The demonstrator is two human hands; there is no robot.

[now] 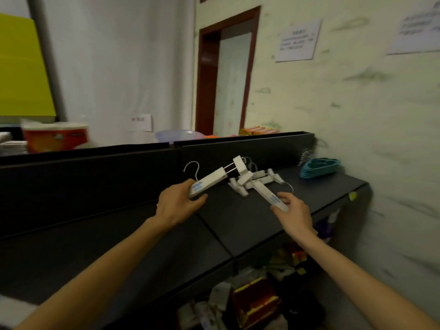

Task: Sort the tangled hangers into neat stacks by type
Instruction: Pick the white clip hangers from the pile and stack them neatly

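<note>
We see two bare forearms reaching forward from the bottom of the view over a black shelf top (250,225). The left hand (177,204) curls its fingers and thumb around one end of a white clip hanger (209,181), holding it raised and tilted up to the right; its wire hook rises just above the hand. The far end of this hanger meets a small pile of white clip hangers (252,178) lying on the shelf top near the back panel.

The right hand (294,210) pinches the near end of a second white clip hanger (269,195), thumb beneath and fingers over it. This hanger slopes down from the pile towards the hand. Both wrists are roughly level, palms turned inward, arms extended and well apart.

Further right on the shelf top, near the wall, a stack of teal plastic hangers (319,167) lies flat, apart from the white pile.
</note>
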